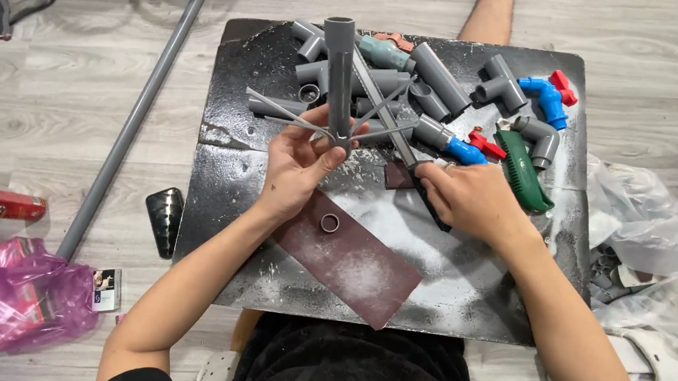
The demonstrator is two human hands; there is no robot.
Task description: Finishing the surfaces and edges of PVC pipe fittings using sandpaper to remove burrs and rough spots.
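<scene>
Head view: upright grey pipe (337,74)

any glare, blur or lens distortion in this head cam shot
Head view: soft, even light, sharp across the middle, with both hands crisp; mild glare on the glossy black board near its upper left, and white dust there looks bright. The long grey pipe on the floor looks slightly bowed, a hint of wide-angle distortion. Shadows under the left hand and right hand are faint.

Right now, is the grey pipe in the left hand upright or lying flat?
Upright: the grey pipe stands on end in the left hand, its open top facing the camera.
</scene>
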